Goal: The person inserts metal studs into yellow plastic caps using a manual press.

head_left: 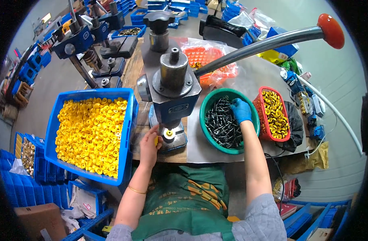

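Note:
My left hand (150, 144) rests at the base of a blue hand press (174, 86), fingers closed on a small yellow cap right beside another yellow part (169, 133) sitting on the press die. My right hand (241, 110), in a blue glove, reaches into a green bowl (208, 105) full of dark metal screws (223, 124) and its fingers are among them. The press lever (264, 43), with its red knob (331, 29), sticks out to the upper right.
A blue crate (129, 132) of yellow caps stands on my left. A red basket (257, 105) of yellow rings sits right of the bowl, an orange basket (210, 60) behind it. More presses stand at the back left, blue bins around the floor.

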A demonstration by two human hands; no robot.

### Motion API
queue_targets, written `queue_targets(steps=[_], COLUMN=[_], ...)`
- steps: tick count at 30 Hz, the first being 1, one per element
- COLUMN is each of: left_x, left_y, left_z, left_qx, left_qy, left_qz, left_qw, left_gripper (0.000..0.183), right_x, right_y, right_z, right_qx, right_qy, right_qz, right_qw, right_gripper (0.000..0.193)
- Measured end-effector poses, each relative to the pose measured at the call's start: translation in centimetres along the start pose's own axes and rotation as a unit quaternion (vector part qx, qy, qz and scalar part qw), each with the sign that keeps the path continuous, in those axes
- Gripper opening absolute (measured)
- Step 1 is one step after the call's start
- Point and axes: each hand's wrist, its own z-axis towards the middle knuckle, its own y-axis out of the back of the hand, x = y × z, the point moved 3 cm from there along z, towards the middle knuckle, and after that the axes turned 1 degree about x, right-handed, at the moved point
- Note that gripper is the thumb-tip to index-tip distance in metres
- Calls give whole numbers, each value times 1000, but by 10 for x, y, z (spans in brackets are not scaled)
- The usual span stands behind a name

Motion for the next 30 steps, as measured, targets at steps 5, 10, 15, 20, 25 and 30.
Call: queue_targets(steps=[5,10,15,20,25,30], left_x=[-5,-3,1,10,-1,6], left_y=[2,10,19,15,12,26], left_z=[-7,-10,-11,-10,-21,-22], left_qx=[14,4,-8,-21,-7,-7], left_qy=[20,49,49,51,76,59], left_qz=[-59,-97,-123,-156,-137,-125], left_qw=[998,994,991,986,988,990], left_gripper=[29,25,28,29,31,31], right_x=[3,-1,14,141,179,192], right_y=[6,2,23,9,-20,-28], right_z=[-6,-9,-22,-87,-107,-104], right_qx=[-37,-9,-88,133,207,168], right_qy=[20,11,-20,39,10,130], right_qz=[19,-19,79,509,557,421], right_qw=[999,1000,993,850,804,882], right_gripper=[19,18,19,11,11,16])
